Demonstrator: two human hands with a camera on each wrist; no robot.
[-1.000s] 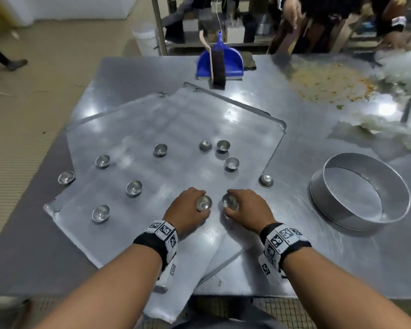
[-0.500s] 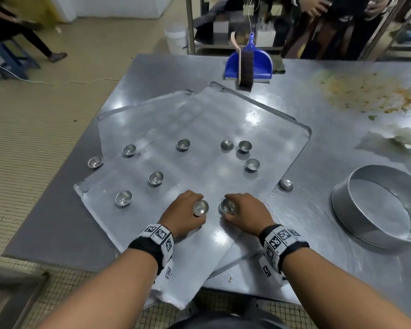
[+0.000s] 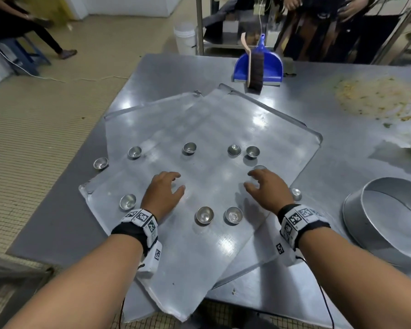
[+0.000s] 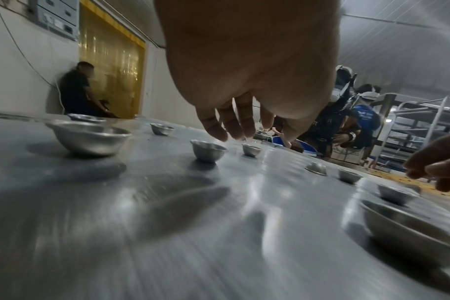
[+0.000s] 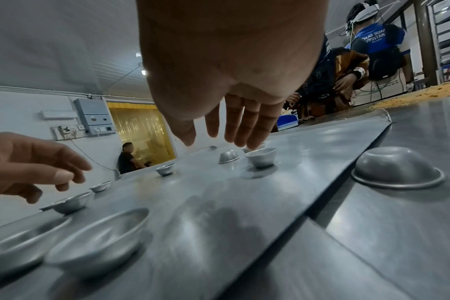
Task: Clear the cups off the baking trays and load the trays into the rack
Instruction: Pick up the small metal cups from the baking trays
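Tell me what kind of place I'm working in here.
Most likely a commercial bakery or food-production kitchen: a steel worktable carrying large baking trays dotted with small metal cups, crumbs spread nearby, and tray racks behind.

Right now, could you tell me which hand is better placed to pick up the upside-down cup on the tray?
Right. The right hand hovers open near the upside-down cup; the left hand is open farther away, across the tray.

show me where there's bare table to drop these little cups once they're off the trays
Bare table lies beyond the trays, left of the blue dustpan, and between the trays' right edge and the round pan. Far right is crowded with crumbs. The top tray holds scattered cups.
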